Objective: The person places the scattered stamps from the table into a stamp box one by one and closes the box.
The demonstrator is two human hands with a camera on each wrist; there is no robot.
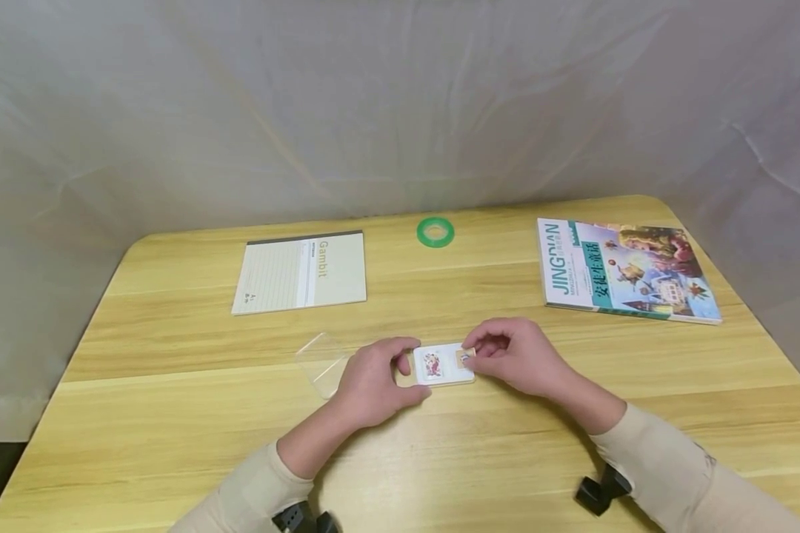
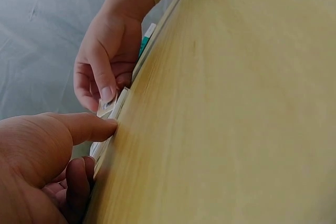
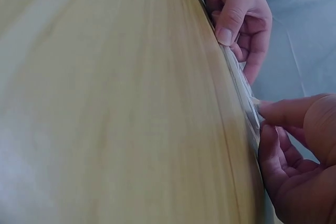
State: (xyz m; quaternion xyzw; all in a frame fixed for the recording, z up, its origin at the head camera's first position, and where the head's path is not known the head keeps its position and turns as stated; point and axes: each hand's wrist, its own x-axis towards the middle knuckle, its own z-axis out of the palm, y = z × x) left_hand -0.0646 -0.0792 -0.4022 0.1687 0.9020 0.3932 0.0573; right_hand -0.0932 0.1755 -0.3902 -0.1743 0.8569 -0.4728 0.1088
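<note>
A flat white rectangular case [image 1: 448, 374] lies on the table, with a small colourful picture [image 1: 432, 365] at its left part. My left hand [image 1: 378, 380] grips the case at its left end, thumb on the near edge and index finger on the far edge. Over the right end, my right hand [image 1: 516, 357] pinches a small tan-edged picture square [image 1: 463, 359] between thumb and fingertips; in the left wrist view this square [image 2: 106, 107] stands tilted above the case. A clear plastic cover [image 1: 321, 360] lies just left of my left hand, partly hidden behind it.
Farther back on the wooden table [image 1: 173, 437] lie a beige Gambit notebook [image 1: 300, 272] at left, a green tape roll [image 1: 435, 232] in the middle and a thick illustrated book [image 1: 630, 270] at right. A grey cloth [image 1: 400, 104] hangs behind the table.
</note>
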